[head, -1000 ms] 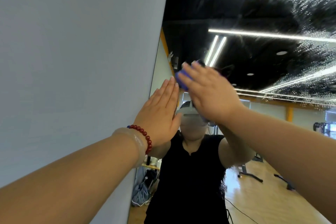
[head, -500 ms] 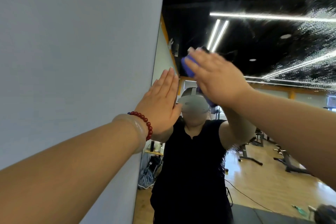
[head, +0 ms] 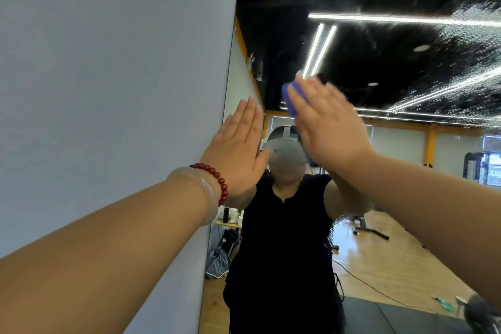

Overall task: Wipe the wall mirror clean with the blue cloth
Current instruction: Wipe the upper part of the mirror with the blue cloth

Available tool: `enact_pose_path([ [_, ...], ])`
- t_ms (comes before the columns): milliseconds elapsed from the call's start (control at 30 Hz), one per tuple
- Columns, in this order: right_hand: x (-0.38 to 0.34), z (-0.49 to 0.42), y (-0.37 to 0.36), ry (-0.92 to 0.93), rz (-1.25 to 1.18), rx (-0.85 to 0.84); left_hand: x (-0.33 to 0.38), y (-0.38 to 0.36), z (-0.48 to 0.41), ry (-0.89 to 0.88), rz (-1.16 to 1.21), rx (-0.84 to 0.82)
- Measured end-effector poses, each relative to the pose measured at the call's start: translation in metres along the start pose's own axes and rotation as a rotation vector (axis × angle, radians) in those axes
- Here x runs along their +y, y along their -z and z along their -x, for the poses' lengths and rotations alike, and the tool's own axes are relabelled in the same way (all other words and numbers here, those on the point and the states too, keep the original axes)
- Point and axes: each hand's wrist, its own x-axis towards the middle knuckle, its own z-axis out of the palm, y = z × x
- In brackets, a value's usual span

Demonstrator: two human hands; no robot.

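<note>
Speckle [head: 466,68], likely spray droplets, thick across the upper right of the frame on the wall mirror [head: 406,68]. Lies up and to the right of the right hand [head: 325,127], well apart from it. Judged the relation that matters for the coming stroke: unwiped glass toward the right edge, cleaner-looking glass around centre frame. Right hand much the nearer of the two to that patch.

Pressed flat at centre frame, fingers straight and close together, pointing toward the upper left, with the blue cloth [head: 288,99] trapped between palm and glass. Not curled round the cloth, simply pushing it against the mirror.

Left hand [head: 238,149] just left of centre, likewise flat with straight fingers, holding nothing. Laid at the seam where the pale wall [head: 108,89] meets the mirror's left edge; hard to tell whether on wall or glass. Red bead bracelet [head: 214,176] and pale bangle [head: 203,190] at its wrist.

Blue cloth mostly hidden: only a deep blue, slightly blurred bulge past the fingertips on the upper-left side, plus what seems a dark sliver under the heel of the hand. Seemingly bunched or folded rather than spread. Long axis apparently along the hand, lower right to upper left, though too covered to say firmly. Probably soft and compliant, sliding easily on wet glass.
</note>
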Motion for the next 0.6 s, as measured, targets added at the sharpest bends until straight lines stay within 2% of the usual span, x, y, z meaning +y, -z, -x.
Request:
enact_pose_path([
  [67,-0.011,0.017,-0.005,0.182,0.005,-0.059,0.001,-0.001,0.001,0.0,-0.015,-0.001],
  [133,-0.004,0.016,-0.005,0.223,0.034,-0.091,-0.001,-0.002,0.0,-0.002,-0.028,0.01],
  [233,0.01,0.002,0.003,-0.098,0.003,-0.044,-0.001,-0.003,0.0,0.001,-0.015,0.013],
  [267,0.007,0.002,0.004,-0.175,-0.003,-0.011,0.0,-0.003,0.0,0.006,-0.011,0.015],
  [300,0.0,0.007,0.002,-0.177,-0.002,0.002,0.001,-0.004,0.001,0.009,-0.002,0.015],
  [400,-0.028,0.036,-0.008,0.124,-0.033,-0.048,0.006,-0.012,0.007,0.012,0.023,0.011],
  [467,-0.028,0.043,-0.006,0.24,-0.016,-0.11,0.009,-0.017,0.014,0.025,0.039,0.003],
  [533,-0.013,0.035,-0.001,0.144,-0.008,-0.093,0.011,-0.021,0.018,0.026,0.049,-0.003],
  [600,0.002,0.028,0.005,-0.115,-0.02,-0.049,0.012,-0.022,0.021,0.018,0.042,-0.009],
])
